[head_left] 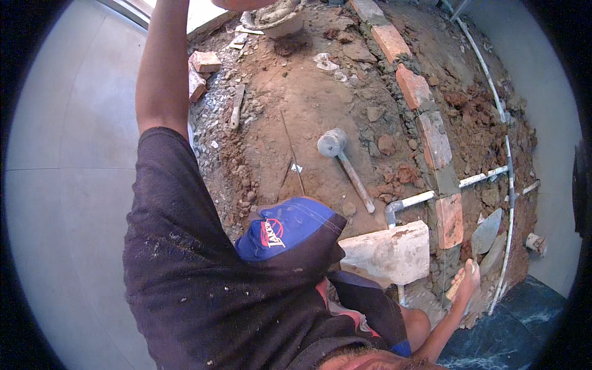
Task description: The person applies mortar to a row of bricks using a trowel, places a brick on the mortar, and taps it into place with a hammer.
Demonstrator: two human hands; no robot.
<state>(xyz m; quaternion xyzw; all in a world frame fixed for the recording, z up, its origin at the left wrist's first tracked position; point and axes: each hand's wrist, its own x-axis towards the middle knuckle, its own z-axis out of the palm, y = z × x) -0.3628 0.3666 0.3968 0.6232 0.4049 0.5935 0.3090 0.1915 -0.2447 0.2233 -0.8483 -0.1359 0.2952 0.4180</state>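
My left arm reaches up to the top edge, where part of my left hand (243, 4) shows beside a pan of mortar (277, 21); its fingers are cut off from view. At the lower right my right hand (464, 285) is closed round the handle of a trowel (486, 231), whose blade points up past a brick (450, 221) in the line of bricks and grey mortar. A pale slab (383, 251) lies left of that hand. A grey-headed mallet (333, 143) rests on the dirt in the middle.
White pipes (416, 200) run along and across the right side, near grey walls (549, 123). Loose bricks (203, 62), rubble and a flat strip (237, 105) lie at the left. Dark marbled tiles (530, 308) show at lower right, pale tiles (80, 203) at the left.
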